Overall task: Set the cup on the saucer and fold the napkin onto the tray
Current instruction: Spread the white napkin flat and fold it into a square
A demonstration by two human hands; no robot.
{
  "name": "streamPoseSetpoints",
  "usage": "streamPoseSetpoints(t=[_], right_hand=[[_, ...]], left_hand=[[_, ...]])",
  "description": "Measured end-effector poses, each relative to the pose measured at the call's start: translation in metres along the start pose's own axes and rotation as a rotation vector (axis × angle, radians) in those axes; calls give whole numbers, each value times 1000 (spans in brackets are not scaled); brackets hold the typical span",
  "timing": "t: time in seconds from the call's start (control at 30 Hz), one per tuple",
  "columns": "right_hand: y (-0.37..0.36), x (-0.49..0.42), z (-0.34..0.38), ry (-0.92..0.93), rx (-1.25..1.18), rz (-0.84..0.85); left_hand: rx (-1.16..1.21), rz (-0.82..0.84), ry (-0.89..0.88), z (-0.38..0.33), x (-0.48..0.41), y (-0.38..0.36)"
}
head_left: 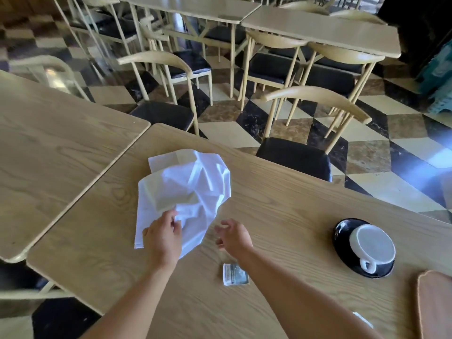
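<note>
The white napkin lies rumpled at centre frame on the wooden table, its near edge pinched by the left hand. The right hand hovers beside it, fingers loosely spread. A small packet lies below. At lower right, the cup sits on its black saucer, the tray just beyond.

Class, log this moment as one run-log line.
left hand: pinching crumpled white cloth napkin | right hand: open, empty | white ceramic cup: on black saucer | napkin: unfolded
</note>
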State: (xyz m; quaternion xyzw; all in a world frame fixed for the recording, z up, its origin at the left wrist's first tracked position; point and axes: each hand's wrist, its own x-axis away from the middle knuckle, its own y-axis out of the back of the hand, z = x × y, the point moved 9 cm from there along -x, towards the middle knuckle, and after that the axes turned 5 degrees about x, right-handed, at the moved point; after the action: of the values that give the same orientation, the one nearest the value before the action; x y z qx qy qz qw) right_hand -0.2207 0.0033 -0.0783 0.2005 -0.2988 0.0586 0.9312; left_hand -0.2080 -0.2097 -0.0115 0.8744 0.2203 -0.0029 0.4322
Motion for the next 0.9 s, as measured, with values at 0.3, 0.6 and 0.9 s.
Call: streamPoseSetpoints(t=[0.3, 0.6, 0.9], right_hand=[[-46, -4, 6, -334, -806, 161], [-39, 9, 12, -178, -1060, 343], [126, 32, 49, 99, -446, -347]], left_hand=[[503, -86, 43, -40, -2, 33], [657, -135, 49, -79, -20, 92], [560, -130, -10, -77, -21, 103]])
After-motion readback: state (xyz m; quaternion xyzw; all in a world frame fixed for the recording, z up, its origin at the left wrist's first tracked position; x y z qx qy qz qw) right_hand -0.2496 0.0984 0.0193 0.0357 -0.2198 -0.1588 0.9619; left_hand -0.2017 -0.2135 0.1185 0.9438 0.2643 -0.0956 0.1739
